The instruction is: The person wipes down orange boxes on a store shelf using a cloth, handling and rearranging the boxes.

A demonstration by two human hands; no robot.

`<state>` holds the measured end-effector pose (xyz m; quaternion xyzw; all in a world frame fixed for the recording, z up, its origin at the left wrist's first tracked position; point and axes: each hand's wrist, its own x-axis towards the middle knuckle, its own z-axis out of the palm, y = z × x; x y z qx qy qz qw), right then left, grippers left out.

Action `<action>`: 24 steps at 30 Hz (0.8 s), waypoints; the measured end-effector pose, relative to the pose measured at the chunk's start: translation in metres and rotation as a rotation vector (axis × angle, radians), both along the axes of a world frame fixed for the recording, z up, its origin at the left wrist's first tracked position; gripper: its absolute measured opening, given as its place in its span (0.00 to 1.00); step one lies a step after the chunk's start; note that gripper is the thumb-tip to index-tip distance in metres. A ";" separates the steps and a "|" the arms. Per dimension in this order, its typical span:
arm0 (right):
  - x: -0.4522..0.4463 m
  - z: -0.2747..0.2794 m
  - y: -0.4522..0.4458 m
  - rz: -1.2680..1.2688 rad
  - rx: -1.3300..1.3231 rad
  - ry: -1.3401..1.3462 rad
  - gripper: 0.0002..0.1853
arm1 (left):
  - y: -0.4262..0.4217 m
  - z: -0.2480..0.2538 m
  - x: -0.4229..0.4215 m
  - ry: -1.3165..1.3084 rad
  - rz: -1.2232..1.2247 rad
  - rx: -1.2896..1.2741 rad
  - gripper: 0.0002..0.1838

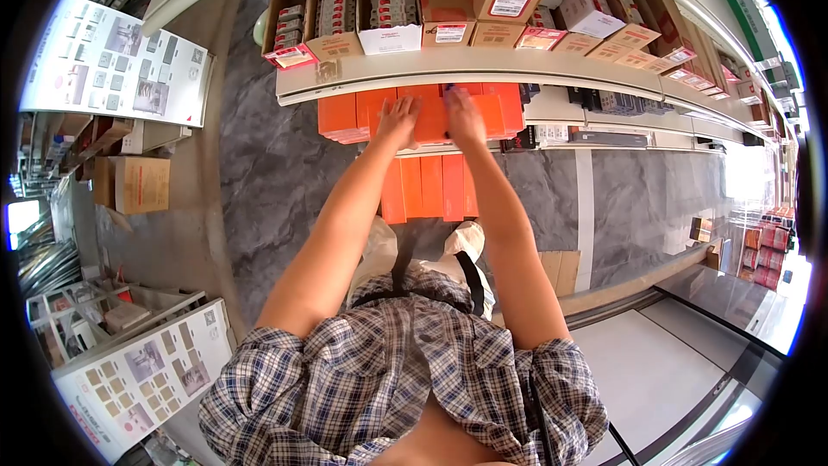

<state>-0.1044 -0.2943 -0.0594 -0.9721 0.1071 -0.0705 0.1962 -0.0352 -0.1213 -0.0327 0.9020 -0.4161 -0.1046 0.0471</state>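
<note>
Both arms reach forward to a row of orange boxes (343, 114) on the shelf below the top one. My left hand (398, 121) lies on the front of the boxes with its fingers apart. To its right, my right hand (464, 117) touches an orange box (490, 114); its fingers are smeared by motion, and a dark spot shows beside them. More orange boxes (431, 185) stand on a lower level, below my hands.
Above the hands, the upper shelf (362, 69) holds open cartons (388, 39) of small packages. Dark packages (625, 103) sit on the shelf at right. Printed display boards (121, 60) stand at left, near a cardboard box (145, 185). A glass-topped counter (733, 302) is at lower right.
</note>
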 end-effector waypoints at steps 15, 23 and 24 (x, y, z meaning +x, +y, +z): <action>-0.057 0.001 0.019 -0.522 -0.124 -0.108 0.28 | -0.003 0.002 0.001 -0.014 -0.008 0.042 0.60; -0.046 -0.011 0.074 0.013 -0.064 -0.213 0.27 | -0.002 0.004 0.001 -0.013 -0.022 0.076 0.61; -0.049 -0.006 0.064 0.082 -0.092 -0.161 0.26 | -0.002 0.004 0.002 -0.004 -0.019 0.063 0.61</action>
